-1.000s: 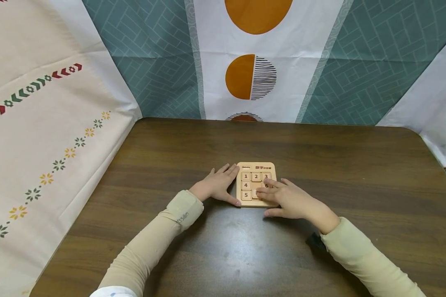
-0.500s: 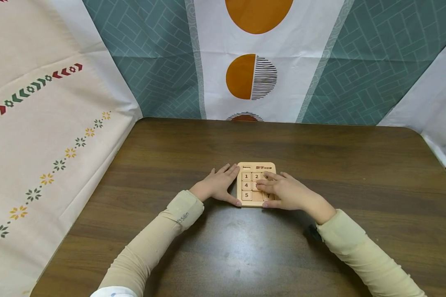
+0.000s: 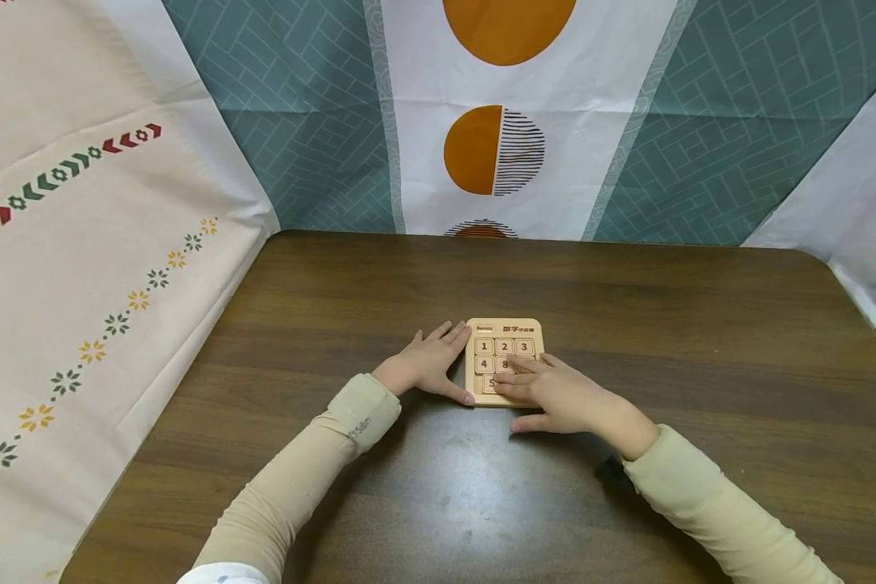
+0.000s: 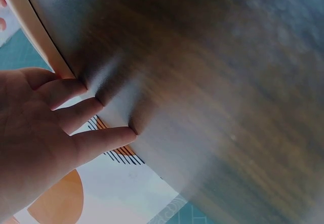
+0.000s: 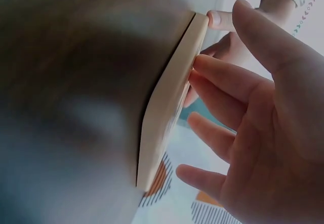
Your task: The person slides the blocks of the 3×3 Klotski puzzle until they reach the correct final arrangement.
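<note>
A small wooden number slide puzzle (image 3: 496,329) lies flat on the table. Its top row reads 1, 2, 3; tile 4 and tile 8 (image 3: 504,364) sit in the row below. In the bottom row, tile 5 (image 3: 488,384) stands a little off the left side, under the fingertips of my right hand (image 3: 573,396). That hand covers the puzzle's lower right tiles, its thumb off the near edge. My left hand (image 3: 429,362) rests along the left edge, fingers spread and thumb at the near left corner. Straight fingers of the right hand (image 5: 268,118) show in the right wrist view.
The brown wooden table (image 3: 380,276) extends around the puzzle on all sides. A patterned cloth (image 3: 321,122) hangs behind its far edge, and a cream cloth (image 3: 117,243) with printed flowers hangs along the left.
Tile 8 has slid up from the bottom row to the centre, under my right fingers. Tile 5 has then shifted slightly right. My left hand has stayed in place.
</note>
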